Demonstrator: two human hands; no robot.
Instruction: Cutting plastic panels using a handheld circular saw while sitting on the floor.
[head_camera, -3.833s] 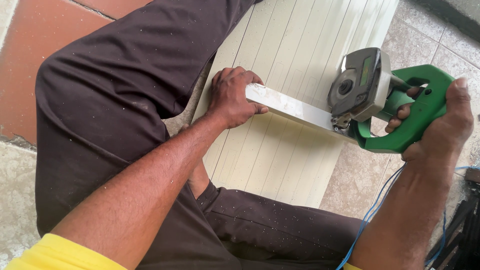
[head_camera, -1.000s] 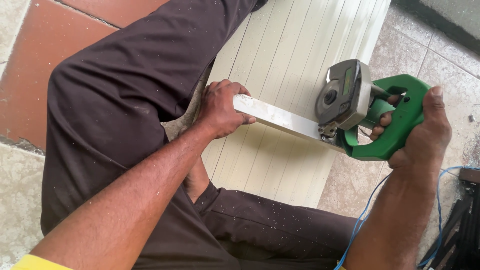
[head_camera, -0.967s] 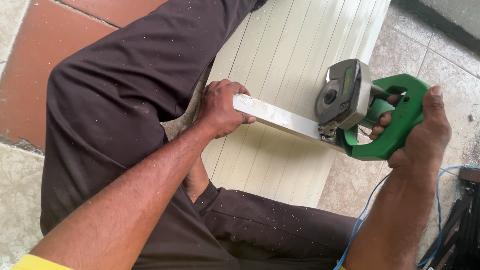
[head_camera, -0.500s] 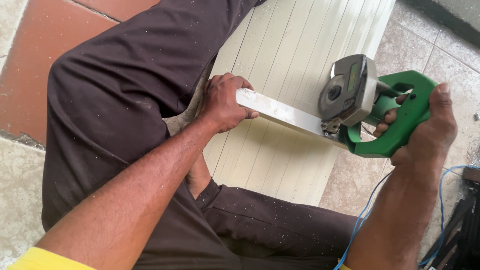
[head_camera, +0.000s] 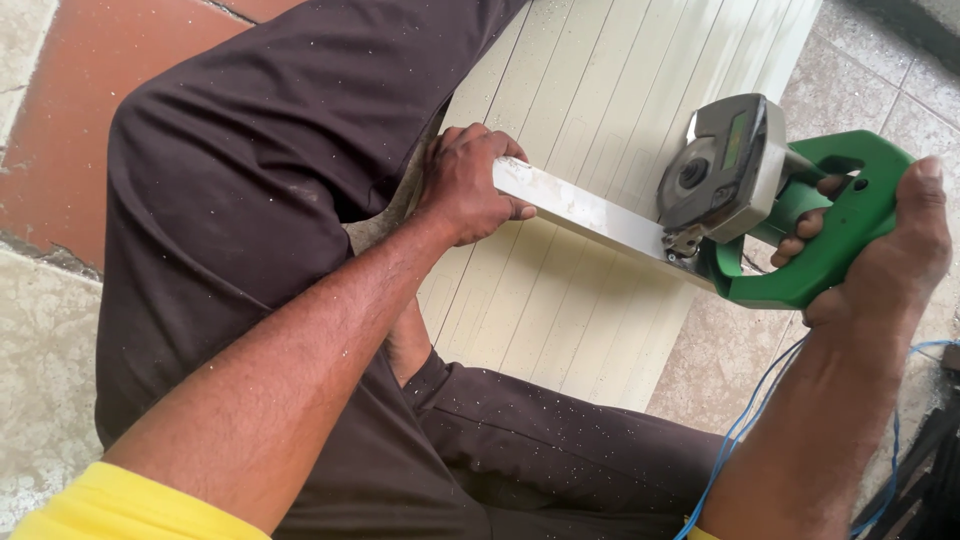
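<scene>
My left hand (head_camera: 465, 185) grips one end of a pale flat bar (head_camera: 585, 212) and holds it across a ribbed cream panel (head_camera: 600, 120). The bar's other end meets the grey metal guard (head_camera: 725, 165) of a green power cutter (head_camera: 820, 235). My right hand (head_camera: 885, 250) is wrapped around the cutter's green handle, fingers through its loop. The blade itself is hidden behind the guard.
My legs in dark brown trousers (head_camera: 260, 200) bend around the panel, dusted with fine white chips. Blue cords (head_camera: 750, 420) run down by my right forearm. Stone tiles (head_camera: 870, 70) lie to the right and a red tile (head_camera: 60, 110) at the upper left.
The cutter and my right hand have shifted slightly right and up along the bar. My left hand keeps its grip on the bar's end.
</scene>
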